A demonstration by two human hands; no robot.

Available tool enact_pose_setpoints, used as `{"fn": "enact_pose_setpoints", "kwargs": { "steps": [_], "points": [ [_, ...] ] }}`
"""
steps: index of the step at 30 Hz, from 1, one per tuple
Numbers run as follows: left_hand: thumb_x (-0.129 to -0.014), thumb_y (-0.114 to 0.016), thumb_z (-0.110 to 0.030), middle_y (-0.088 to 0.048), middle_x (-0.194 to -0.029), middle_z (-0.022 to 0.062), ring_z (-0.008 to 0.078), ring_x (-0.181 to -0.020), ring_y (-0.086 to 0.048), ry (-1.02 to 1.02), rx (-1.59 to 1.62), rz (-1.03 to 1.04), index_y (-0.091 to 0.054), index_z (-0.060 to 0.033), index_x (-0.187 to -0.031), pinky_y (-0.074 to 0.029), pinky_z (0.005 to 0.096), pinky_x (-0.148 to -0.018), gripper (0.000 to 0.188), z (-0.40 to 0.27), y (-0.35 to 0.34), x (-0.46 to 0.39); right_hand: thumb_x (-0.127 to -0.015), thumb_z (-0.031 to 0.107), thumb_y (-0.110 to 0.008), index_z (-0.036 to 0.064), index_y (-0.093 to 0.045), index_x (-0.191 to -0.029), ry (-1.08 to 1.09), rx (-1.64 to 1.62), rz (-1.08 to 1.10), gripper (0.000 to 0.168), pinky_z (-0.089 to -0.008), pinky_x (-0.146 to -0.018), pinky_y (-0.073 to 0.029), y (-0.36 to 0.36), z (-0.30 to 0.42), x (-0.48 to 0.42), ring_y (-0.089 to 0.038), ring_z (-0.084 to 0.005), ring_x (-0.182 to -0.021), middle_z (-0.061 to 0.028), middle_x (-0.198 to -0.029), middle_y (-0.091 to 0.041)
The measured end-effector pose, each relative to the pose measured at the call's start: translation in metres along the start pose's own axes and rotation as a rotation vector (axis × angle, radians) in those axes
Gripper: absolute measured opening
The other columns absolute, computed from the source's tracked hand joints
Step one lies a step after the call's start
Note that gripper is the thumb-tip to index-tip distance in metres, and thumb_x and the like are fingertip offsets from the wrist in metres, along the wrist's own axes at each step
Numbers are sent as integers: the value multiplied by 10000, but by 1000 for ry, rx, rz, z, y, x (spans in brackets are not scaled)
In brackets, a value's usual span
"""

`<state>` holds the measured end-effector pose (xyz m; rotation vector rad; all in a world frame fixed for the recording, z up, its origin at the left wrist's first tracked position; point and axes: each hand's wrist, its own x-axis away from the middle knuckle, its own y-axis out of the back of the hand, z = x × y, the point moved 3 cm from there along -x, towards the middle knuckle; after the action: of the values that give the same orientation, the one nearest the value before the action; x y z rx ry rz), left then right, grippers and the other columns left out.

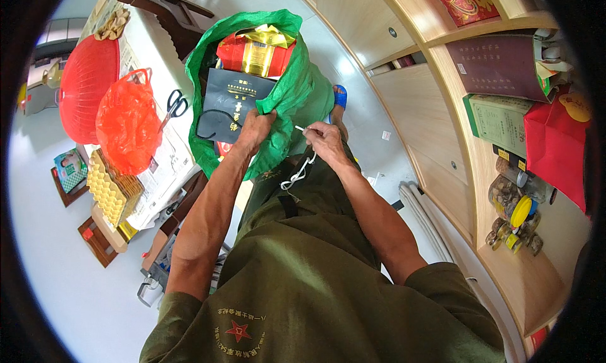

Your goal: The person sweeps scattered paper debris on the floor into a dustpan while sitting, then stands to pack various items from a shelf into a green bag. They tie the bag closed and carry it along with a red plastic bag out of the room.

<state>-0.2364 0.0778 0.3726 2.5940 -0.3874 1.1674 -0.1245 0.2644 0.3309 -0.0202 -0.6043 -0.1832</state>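
Note:
A large green woven sack (310, 90) stands before me with its mouth open. My left hand (255, 128) pinches its gathered rim on the near right side. Inside lie a red and gold package (256, 55) and a black paper bag (236, 95) with a black cord handle and gold writing. My right hand (325, 143), just right of the sack, holds a thin white cord (297, 176) between thumb and fingers. A short end sticks out of the grip, while a knotted, looped length hangs below, in front of my trousers.
At left, a table (177, 150) spread with newspaper bears black-handled scissors (174, 107), a red plastic bag (128, 121), a red lantern-like object (87, 88) and stacked egg trays (113, 188). Wooden cabinets (426, 107) line the right; their shelf holds bags and jars (509, 197).

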Motion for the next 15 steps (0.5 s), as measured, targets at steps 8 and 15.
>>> {"fn": "enact_pose_setpoints", "kwargs": {
  "steps": [8,15],
  "points": [
    [-1044,-584,-225,-677,-987,75,201,-842,-623,-14,-78,10,-650,2,-1184,-526,382,-760,274,20,19,-20,-913,188,-693,-19,-746,-938,-40,31,23,215,-314,-632,-514,4,-5,6,-659,-139,-661,-84,-723,-719],
    [-1034,-605,-249,-682,-978,73,195,-831,-622,-1,-135,-26,-655,1,-1181,-516,379,-755,294,16,20,-18,-907,202,-689,-2,-747,-908,-50,64,45,211,-330,-642,-528,-4,-12,1,-680,-159,-658,-85,-704,-712]
  ]
}}
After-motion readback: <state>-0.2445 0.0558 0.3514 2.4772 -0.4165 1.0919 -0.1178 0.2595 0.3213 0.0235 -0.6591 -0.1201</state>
